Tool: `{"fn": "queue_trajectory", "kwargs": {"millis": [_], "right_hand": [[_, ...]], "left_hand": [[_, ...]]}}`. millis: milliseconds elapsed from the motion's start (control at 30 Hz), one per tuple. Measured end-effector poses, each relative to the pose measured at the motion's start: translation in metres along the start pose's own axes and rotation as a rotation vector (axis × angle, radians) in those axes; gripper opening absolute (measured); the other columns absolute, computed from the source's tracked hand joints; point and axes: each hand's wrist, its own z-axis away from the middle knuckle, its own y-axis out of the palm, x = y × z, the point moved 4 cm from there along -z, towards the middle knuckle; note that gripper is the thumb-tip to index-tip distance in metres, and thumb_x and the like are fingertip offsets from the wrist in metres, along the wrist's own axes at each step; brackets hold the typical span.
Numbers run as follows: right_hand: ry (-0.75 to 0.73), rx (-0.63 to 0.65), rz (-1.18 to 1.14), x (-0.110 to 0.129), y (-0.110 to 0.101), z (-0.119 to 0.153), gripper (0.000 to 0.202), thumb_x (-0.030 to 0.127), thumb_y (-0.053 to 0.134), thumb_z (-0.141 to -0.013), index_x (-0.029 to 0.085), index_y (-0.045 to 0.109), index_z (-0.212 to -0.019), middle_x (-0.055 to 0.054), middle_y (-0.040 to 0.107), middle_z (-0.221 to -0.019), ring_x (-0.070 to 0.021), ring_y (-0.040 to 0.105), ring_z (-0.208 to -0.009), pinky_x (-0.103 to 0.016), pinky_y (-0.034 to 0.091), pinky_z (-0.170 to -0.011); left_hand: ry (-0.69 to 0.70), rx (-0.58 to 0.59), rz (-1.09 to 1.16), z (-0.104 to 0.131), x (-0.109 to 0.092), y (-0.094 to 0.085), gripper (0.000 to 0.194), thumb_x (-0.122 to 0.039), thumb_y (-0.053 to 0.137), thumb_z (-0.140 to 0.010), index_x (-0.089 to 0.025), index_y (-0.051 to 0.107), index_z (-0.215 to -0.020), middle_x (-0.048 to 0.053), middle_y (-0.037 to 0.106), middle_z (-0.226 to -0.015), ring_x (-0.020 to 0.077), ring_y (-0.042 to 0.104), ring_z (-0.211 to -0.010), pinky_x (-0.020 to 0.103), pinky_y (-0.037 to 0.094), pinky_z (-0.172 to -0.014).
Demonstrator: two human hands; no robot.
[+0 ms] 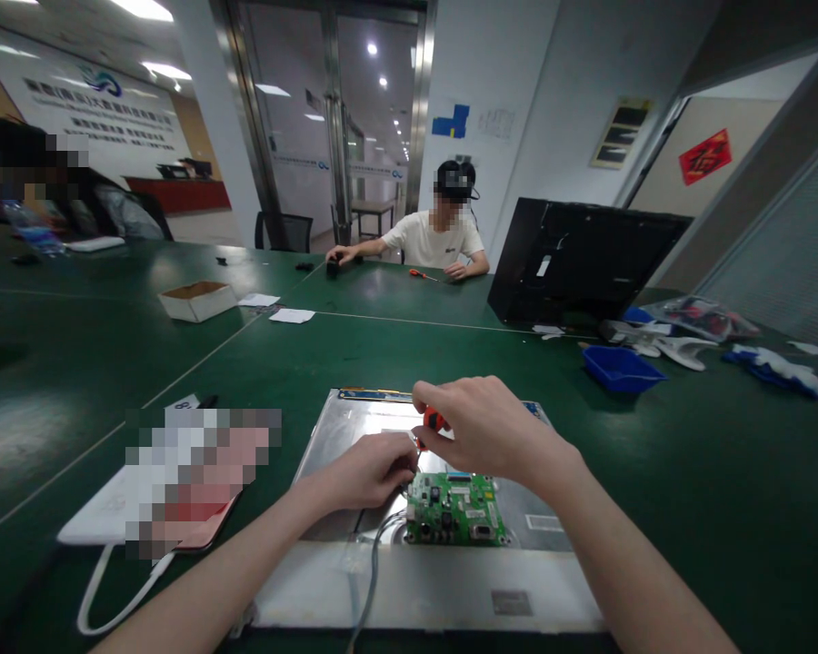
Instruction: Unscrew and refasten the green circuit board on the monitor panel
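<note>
Green tabletop (382,354): right fingers (437,396) around screwdriver (434,418) by circuit board (458,510); left fingers (399,446), grip unclear.

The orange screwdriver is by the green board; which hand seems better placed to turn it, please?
Probably the right hand: it grips the orange screwdriver from above, while the left hand sits lower, close to the green board.

Metal-framed glass doors (286,118), pale wall (491,54), lit ceiling lights (144,9), dark chair (294,233).
</note>
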Motion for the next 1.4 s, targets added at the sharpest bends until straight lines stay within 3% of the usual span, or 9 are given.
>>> {"fn": "queue_trajectory", "kwargs": {"millis": [133, 267, 367, 567, 900, 1067, 1300, 1400], "right_hand": [[-0.014, 0.004, 0.002, 0.0008, -0.0007, -0.0006, 0.017, 0.039, 0.057, -0.093, 0.022, 0.059, -0.09, -0.002, 0.071, -0.077, -0.0156, 0.062, -0.065, -0.028, 0.019, -0.053], [-0.036, 0.005, -0.027, 0.0016, -0.0005, 0.0001, 0.005, 0.026, 0.057, -0.089, 0.021, 0.058, -0.091, -0.002, 0.072, -0.082, -0.0148, 0.062, -0.068, -0.028, 0.021, -0.053], [-0.046, 0.009, -0.079, 0.0025, -0.001, 0.0019, 0.012, 0.021, 0.058, -0.085, 0.02, 0.057, -0.097, -0.002, 0.072, -0.086, -0.0143, 0.061, -0.069, -0.027, 0.025, -0.054], [-0.028, 0.019, -0.044, 0.0008, -0.0007, 0.0016, 0.013, 0.032, 0.059, -0.09, 0.021, 0.057, -0.096, -0.003, 0.072, -0.084, -0.0172, 0.063, -0.071, -0.027, 0.024, -0.054], [-0.04, -0.022, -0.03, -0.0015, 0.0015, 0.0004, 0.01, 0.029, 0.06, -0.089, 0.021, 0.056, -0.094, -0.002, 0.072, -0.084, -0.0147, 0.061, -0.069, -0.027, 0.023, -0.054], [-0.05, -0.004, -0.014, -0.0023, 0.003, -0.0002, 0.016, 0.038, 0.057, -0.093, 0.022, 0.059, -0.091, -0.002, 0.072, -0.08, -0.0159, 0.062, -0.068, -0.028, 0.021, -0.053], [-0.068, -0.012, -0.07, 0.0006, -0.0005, 0.0019, 0.012, 0.022, 0.057, -0.086, 0.02, 0.057, -0.097, -0.002, 0.073, -0.087, -0.0155, 0.062, -0.069, -0.027, 0.024, -0.053], [-0.069, -0.006, -0.081, 0.0008, -0.0006, 0.0025, 0.014, 0.029, 0.059, -0.087, 0.021, 0.057, -0.099, -0.002, 0.073, -0.086, -0.017, 0.063, -0.072, -0.027, 0.025, -0.054]], "left_hand": [[-0.001, 0.014, -0.007, -0.0001, -0.0016, -0.001, 0.006, -0.013, 0.053, -0.084, -0.018, 0.056, -0.085, 0.003, 0.061, -0.081, 0.0166, 0.054, -0.072, 0.027, 0.038, -0.064], [-0.007, 0.012, 0.009, -0.0003, -0.0013, -0.0026, 0.006, -0.014, 0.054, -0.084, -0.018, 0.057, -0.087, 0.003, 0.062, -0.082, 0.0171, 0.055, -0.072, 0.027, 0.04, -0.065], [0.006, -0.002, 0.039, -0.0002, -0.0001, -0.0022, 0.008, -0.014, 0.054, -0.084, -0.018, 0.058, -0.089, 0.004, 0.063, -0.083, 0.0182, 0.056, -0.075, 0.028, 0.042, -0.068], [0.011, 0.009, 0.024, -0.0005, 0.0002, 0.0002, 0.009, -0.012, 0.052, -0.083, -0.019, 0.056, -0.087, 0.003, 0.062, -0.084, 0.0178, 0.056, -0.076, 0.028, 0.041, -0.069], [-0.015, 0.026, 0.021, -0.0004, -0.0031, -0.003, 0.007, -0.013, 0.053, -0.083, -0.018, 0.056, -0.086, 0.002, 0.06, -0.082, 0.0168, 0.053, -0.071, 0.027, 0.039, -0.064], [-0.003, 0.024, 0.005, -0.0005, -0.0026, -0.0013, 0.009, -0.012, 0.052, -0.084, -0.019, 0.057, -0.087, 0.003, 0.062, -0.086, 0.0175, 0.055, -0.075, 0.028, 0.039, -0.067], [0.008, 0.001, 0.024, -0.0003, -0.0047, -0.0034, 0.009, -0.014, 0.052, -0.084, -0.018, 0.056, -0.091, 0.004, 0.062, -0.086, 0.0182, 0.055, -0.075, 0.029, 0.041, -0.067], [0.029, -0.002, 0.018, -0.0003, -0.0054, -0.0031, 0.009, -0.015, 0.052, -0.085, -0.019, 0.056, -0.091, 0.005, 0.063, -0.087, 0.0189, 0.056, -0.077, 0.029, 0.041, -0.069]]}}
